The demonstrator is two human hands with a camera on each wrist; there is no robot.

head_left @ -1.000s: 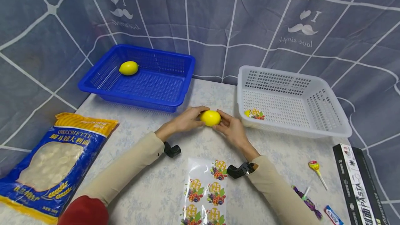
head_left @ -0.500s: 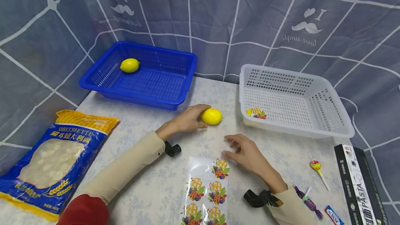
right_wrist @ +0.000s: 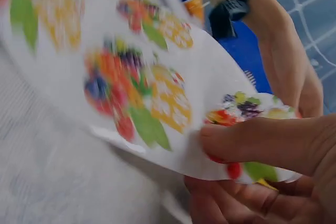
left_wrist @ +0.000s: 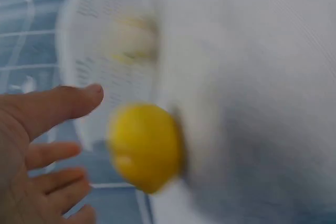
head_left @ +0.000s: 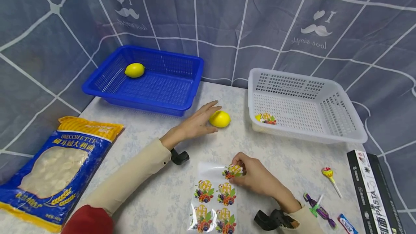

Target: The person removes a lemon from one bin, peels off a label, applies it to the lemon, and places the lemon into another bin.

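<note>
A yellow lemon (head_left: 220, 119) lies on the table beside my left hand (head_left: 195, 124). That hand's fingers are stretched out and spread; in the left wrist view its thumb (left_wrist: 79, 103) stands apart from the lemon (left_wrist: 144, 148). My right hand (head_left: 258, 178) pinches a fruit sticker (head_left: 232, 171) at the top right corner of the sticker sheet (head_left: 208, 169). The right wrist view shows the thumb (right_wrist: 247, 140) on top of the printed sticker, fingers beneath, and the sheet (right_wrist: 199, 66) bent up from the table. Several other fruit stickers remain on it.
Back left stands a blue basket (head_left: 143, 104) with one lemon (head_left: 134, 70). A white basket (head_left: 292, 129) at right holds a stickered lemon (head_left: 265, 118). A pasta bag (head_left: 58, 169) lies left; a lollipop (head_left: 329, 178), wrapped candies (head_left: 320, 210) and a pasta box (head_left: 373, 190) lie right.
My right hand has left the lemon, come down toward me and taken hold of the corner sticker. The left hand has let go of the lemon and spread its fingers.
</note>
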